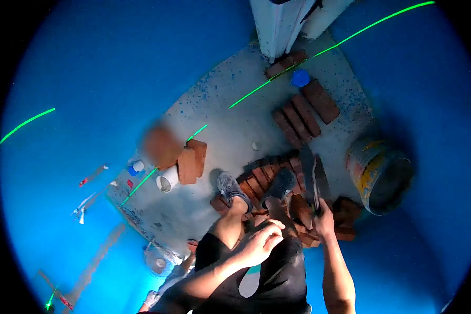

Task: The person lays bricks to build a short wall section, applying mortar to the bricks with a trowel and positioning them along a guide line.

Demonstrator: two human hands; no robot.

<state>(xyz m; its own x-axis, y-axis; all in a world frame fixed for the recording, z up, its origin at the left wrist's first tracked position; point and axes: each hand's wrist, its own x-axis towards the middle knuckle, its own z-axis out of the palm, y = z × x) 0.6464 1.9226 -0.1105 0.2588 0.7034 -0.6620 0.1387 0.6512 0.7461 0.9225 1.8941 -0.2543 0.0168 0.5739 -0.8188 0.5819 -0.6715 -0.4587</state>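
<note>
My left hand [260,243] hovers over my lap, its fingers loosely curled and parted from the thumb, with nothing visible in them. To the right, my right hand [323,222] grips the near end of a long, dark, flat-bladed tool [311,175]; its exact kind is unclear. The blade points away from me, beside a heap of red bricks [255,183] lying around and between my feet. One shoe [227,184] is beside the heap's left side, the other [282,182] among the bricks. Part of the heap is hidden by my legs and right hand.
Right stands a stained yellow-and-grey bucket [369,167]. Ahead lie bricks in a row [296,120] and a blue round object [300,78]. Left are two bricks [187,166], a white container [167,180] and a blurred brown patch [162,146]. Green light lines [251,94] cross floor and blue walls.
</note>
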